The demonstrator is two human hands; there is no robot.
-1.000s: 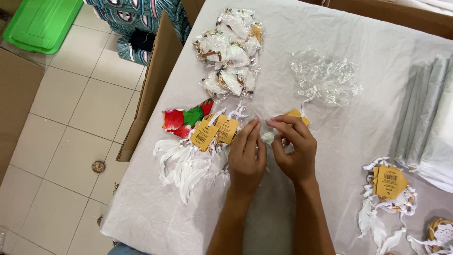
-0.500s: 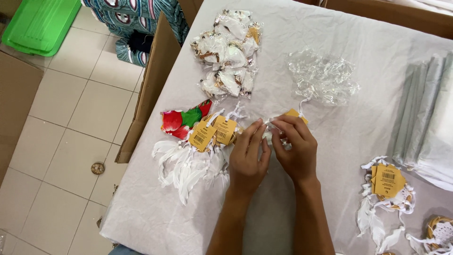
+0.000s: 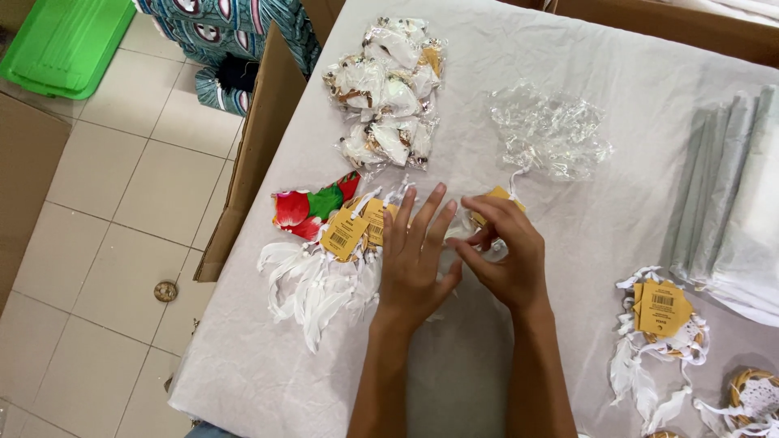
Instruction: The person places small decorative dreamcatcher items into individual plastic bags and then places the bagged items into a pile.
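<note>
My left hand (image 3: 418, 259) lies flat on the white table cover (image 3: 568, 243) with its fingers spread and straight, beside my right hand. My right hand (image 3: 505, 253) pinches a small white feathered ornament (image 3: 461, 231) between thumb and fingertips. The ornament's yellow-brown tag (image 3: 497, 195) sticks out behind that hand, and most of the ornament is hidden by the fingers. Just left of my left hand lies a heap of white feathers (image 3: 312, 284) with several yellow-brown tags (image 3: 355, 229) on a red and green floral cloth (image 3: 307, 209).
Bagged ornaments (image 3: 389, 89) are piled at the back, with crumpled clear bags (image 3: 552, 130) to their right. Grey folded sheets (image 3: 722, 195) lie at the right edge. More tagged feather ornaments (image 3: 661, 324) and a woven ring (image 3: 755, 393) sit front right. A cardboard box wall (image 3: 260, 146) stands against the table's left side.
Both hands were curled together over the small ornament. My left hand has since opened and flattened its fingers on the cover, while my right hand keeps its pinch.
</note>
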